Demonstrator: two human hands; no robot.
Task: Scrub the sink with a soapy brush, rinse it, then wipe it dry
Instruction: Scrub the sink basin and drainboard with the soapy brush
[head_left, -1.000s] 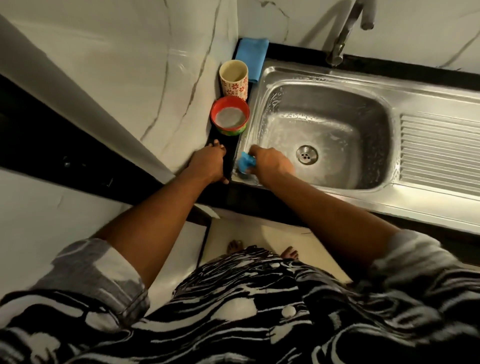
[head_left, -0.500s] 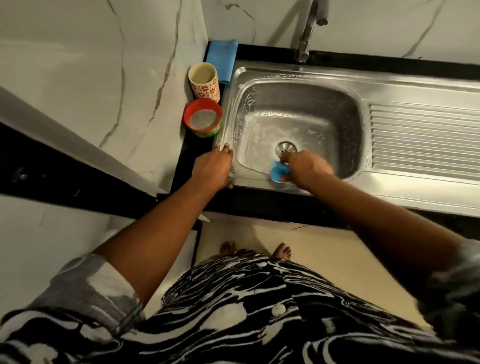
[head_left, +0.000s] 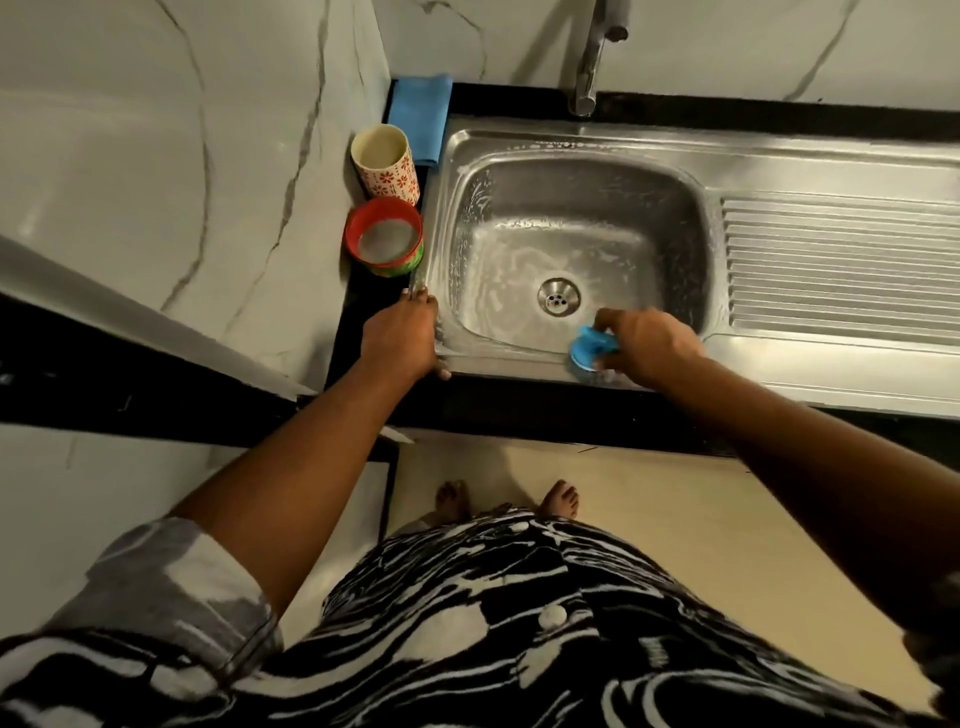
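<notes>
Our right hand (head_left: 649, 345) curls round the blue brush (head_left: 592, 351) and presses it on the near rim of the sink (head_left: 519, 137), just this side of the drain (head_left: 558, 296) — the basin walls show soapy streaks, so we judge the scrub well along. Our left hand (head_left: 402, 338) lies flat, fingers straight, on the sink's near-left corner, likely bracing us. The blue cloth (head_left: 420, 117) waits behind the patterned cup (head_left: 387, 171) and red bowl (head_left: 358, 223) — presumably for drying.
</notes>
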